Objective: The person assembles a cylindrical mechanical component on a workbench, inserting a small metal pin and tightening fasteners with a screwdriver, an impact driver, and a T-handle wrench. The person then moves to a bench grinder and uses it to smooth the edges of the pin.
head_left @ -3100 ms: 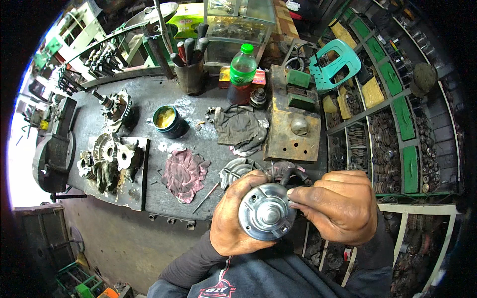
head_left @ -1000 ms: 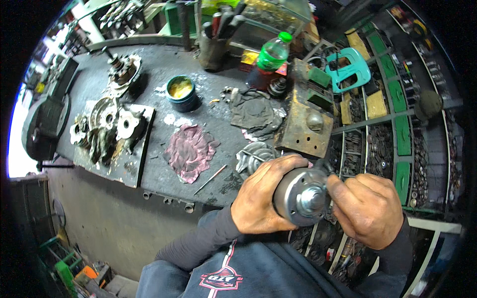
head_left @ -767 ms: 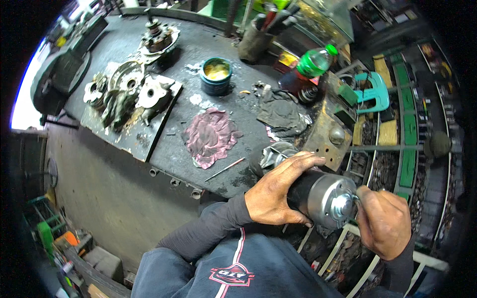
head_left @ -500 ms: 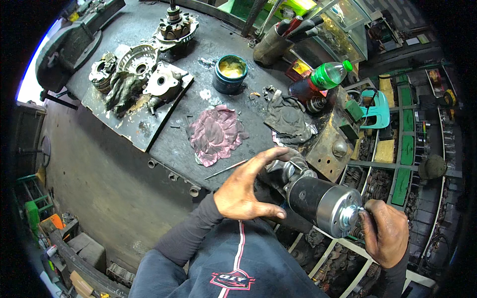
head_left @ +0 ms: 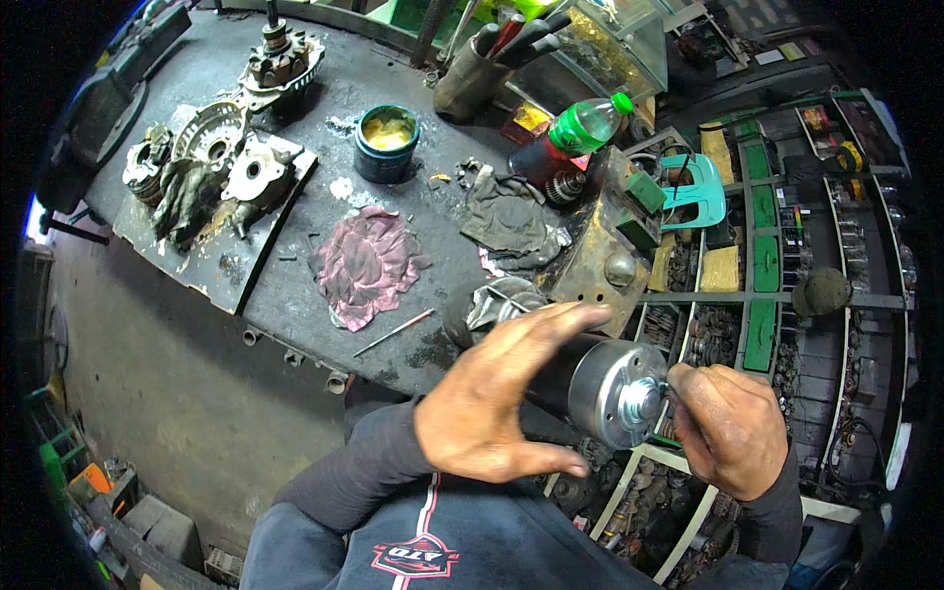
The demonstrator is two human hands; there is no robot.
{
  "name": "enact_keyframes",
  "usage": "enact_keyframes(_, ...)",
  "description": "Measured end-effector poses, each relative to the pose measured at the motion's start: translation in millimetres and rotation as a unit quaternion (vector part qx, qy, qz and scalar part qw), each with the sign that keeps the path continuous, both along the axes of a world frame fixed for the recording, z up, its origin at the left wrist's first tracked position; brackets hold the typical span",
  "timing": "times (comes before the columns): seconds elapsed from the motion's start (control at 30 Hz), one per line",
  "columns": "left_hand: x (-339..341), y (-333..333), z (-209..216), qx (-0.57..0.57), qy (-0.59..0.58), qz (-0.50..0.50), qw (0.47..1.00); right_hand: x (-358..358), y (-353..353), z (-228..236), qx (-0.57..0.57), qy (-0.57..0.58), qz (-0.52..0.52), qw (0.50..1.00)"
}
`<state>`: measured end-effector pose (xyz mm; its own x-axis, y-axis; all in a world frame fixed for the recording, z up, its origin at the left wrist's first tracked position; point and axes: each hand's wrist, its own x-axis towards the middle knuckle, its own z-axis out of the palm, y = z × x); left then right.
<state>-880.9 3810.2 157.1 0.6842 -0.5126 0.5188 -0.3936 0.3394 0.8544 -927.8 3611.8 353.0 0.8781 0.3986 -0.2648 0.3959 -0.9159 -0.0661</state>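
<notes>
A starter motor (head_left: 615, 393) with a dark cylindrical body and a shiny silver end cap lies at the bench's near right, its cap facing my right hand. My left hand (head_left: 492, 393) is open beside its body, thumb and fingers spread wide, and hides part of the dark casing. At the cap, my right hand (head_left: 733, 423) is closed in a pinch next to the round raised centre. Something small seems to sit at its fingertips, too little to name. The motor's cast metal front (head_left: 501, 300) shows beyond my left hand.
On the bench lie a stained pink cloth (head_left: 369, 265), a thin rod (head_left: 393, 334) and a dark rag (head_left: 506, 216). Behind stand a grease tub (head_left: 386, 162) and a green-capped bottle (head_left: 580, 133). Disassembled alternator parts (head_left: 256, 172) are at left; parts bins (head_left: 718, 339) are at right.
The view has shifted, so the bench appears farther left. My left hand has come over the motor's body, still spread. My right hand stays pinched at the end cap.
</notes>
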Motion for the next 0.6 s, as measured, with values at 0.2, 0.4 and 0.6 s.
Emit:
enact_keyframes(0.2,-3.9,9.8,-31.7,0.027,0.073,0.040,0.996,-3.1,-0.1,-3.4,-0.017,-0.028,0.017,0.999)
enact_keyframes(0.4,-13.8,67.3,-94.0,0.037,0.227,0.121,0.966,-1.7,7.5,-4.4,-0.097,-0.036,0.036,0.994)
enact_keyframes(0.6,-42.9,72.9,-109.2,0.033,0.253,0.163,0.953,-6.2,5.0,-0.4,-0.089,0.035,-0.091,0.991)
